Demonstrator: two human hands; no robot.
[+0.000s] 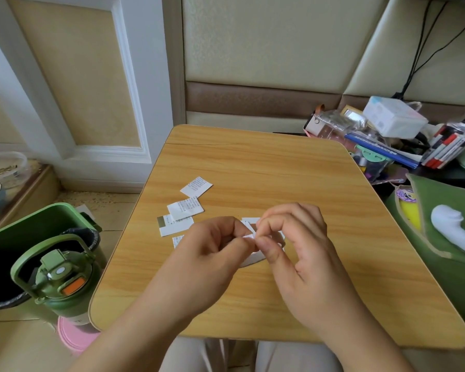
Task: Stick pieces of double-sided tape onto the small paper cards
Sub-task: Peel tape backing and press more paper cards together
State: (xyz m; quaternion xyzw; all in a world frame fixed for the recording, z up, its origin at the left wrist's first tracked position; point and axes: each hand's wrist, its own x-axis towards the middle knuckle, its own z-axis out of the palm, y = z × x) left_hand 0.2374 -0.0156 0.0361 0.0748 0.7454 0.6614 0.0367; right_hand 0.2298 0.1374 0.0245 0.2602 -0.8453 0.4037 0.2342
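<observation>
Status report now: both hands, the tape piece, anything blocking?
Left hand and right hand pinch small white tape piece together above wooden table. Printed white paper cards lie left, untouched. Nothing blocking.

Paper cards [189,208] on table [293,167], bin [35,237] left.

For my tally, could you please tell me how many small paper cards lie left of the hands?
4: farthest card, one nearer overlapping a third, and a fourth partly under the left hand. The hands may hide others.
</observation>
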